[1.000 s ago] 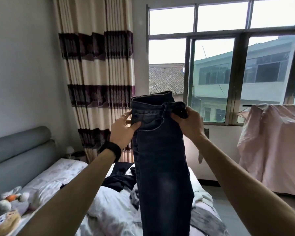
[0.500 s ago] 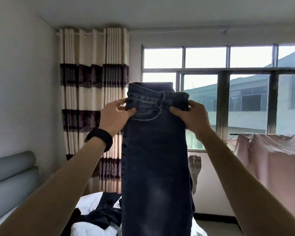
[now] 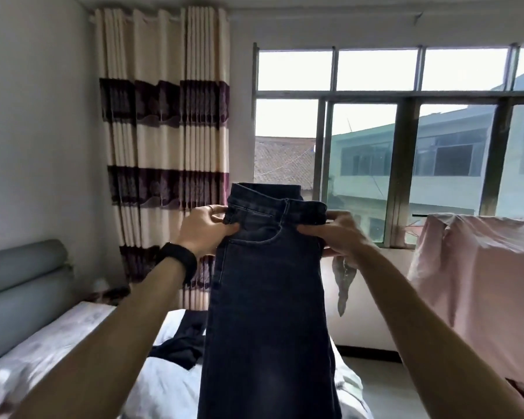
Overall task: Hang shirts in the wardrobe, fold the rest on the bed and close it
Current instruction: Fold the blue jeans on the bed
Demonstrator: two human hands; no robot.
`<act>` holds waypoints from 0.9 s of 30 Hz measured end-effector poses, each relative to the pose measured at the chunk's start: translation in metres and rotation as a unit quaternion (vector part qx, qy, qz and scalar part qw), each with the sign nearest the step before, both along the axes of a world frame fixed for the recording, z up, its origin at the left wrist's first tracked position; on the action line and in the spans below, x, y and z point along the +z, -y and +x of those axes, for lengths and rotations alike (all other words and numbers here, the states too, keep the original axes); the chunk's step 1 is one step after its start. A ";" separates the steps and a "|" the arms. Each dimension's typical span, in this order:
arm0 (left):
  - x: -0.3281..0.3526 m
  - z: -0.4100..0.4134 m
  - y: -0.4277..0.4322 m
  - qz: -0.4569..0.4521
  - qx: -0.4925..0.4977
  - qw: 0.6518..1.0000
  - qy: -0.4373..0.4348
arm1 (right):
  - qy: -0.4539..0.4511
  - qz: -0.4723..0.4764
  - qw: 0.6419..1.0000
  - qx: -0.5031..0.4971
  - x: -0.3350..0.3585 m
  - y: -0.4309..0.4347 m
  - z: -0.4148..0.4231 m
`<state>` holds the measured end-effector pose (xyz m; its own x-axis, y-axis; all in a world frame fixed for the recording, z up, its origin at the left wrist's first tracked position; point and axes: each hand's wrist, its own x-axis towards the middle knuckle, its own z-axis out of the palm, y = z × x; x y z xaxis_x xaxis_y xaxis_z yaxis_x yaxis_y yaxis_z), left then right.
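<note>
Plainly, I had the dark jeans (image 3: 270, 297) hanging lengthwise in front of me above the bed (image 3: 58, 337), seemingly doubled leg over leg. My left grip (image 3: 208, 226) pinched the left end of the waistband, thumb on the near face. My right grip (image 3: 336, 234) was clamped on the right end, beside the pocket.

The trouble, as I judged it, lay in the weight. Denim is heavy and both holds were only pinches at the edge, so a slack thumb could drop one corner and skew the halves. The legs ran out of view below, so they could land bunched on the black garment (image 3: 182, 343) lying on the bed.

No brand, label or writing was readable, neither on the waistband nor on my black wristband (image 3: 177, 258).
</note>
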<state>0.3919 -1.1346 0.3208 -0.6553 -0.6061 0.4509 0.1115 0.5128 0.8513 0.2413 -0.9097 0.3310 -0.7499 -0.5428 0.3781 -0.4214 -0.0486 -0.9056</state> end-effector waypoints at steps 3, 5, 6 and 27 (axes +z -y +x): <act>-0.048 -0.029 0.023 0.025 0.016 0.999 0.025 | 0.008 0.015 0.999 -0.038 -0.046 0.033 -0.027; -0.086 -0.052 0.040 0.028 0.029 0.998 0.046 | -0.006 0.040 0.997 -0.065 -0.085 0.056 -0.051; -0.106 -0.064 0.049 0.031 0.032 0.998 0.054 | -0.015 0.054 0.996 -0.075 -0.106 0.067 -0.062; -0.515 -0.257 0.186 0.172 0.005 0.941 0.291 | 0.172 0.216 0.945 -0.177 -0.529 0.211 -0.216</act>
<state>0.1347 -1.3211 -0.1937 -0.7245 -0.6578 -0.2059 -0.4281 0.1952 0.8824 0.0255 -1.1203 -0.1985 -0.9515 -0.2827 -0.1215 -0.0184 0.4462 -0.8948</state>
